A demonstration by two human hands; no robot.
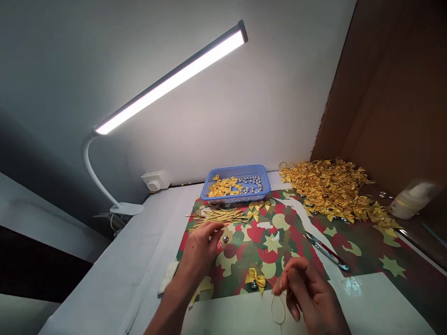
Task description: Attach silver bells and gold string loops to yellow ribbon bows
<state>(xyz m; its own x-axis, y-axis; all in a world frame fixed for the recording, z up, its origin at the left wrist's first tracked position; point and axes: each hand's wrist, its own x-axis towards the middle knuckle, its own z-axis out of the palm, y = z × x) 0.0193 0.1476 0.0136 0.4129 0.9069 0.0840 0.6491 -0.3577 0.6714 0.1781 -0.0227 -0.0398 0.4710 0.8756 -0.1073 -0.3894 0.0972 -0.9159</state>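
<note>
My left hand (199, 244) is over the patterned sheet, thumb and forefinger apart, with nothing visible between them. A small silver bell (225, 239) lies just right of its fingertips, and a bundle of thin gold ties (223, 215) is just beyond it. My right hand (309, 291) is closed in a pinch on a thin pale cord (278, 310), whose loop hangs below the fingers. To the left of that hand, a yellow ribbon bow (257, 278) with a silver bell (253, 284) lies at the sheet's near edge. A thin line seems to run from it toward the pinch.
A blue basket (235, 199) holds yellow bows and silver bells. At the right is a big heap of gold bows (328, 188). Scissors (328, 251) lie on the sheet, a white bottle (412, 200) stands far right. A lit lamp (174, 77) hangs above.
</note>
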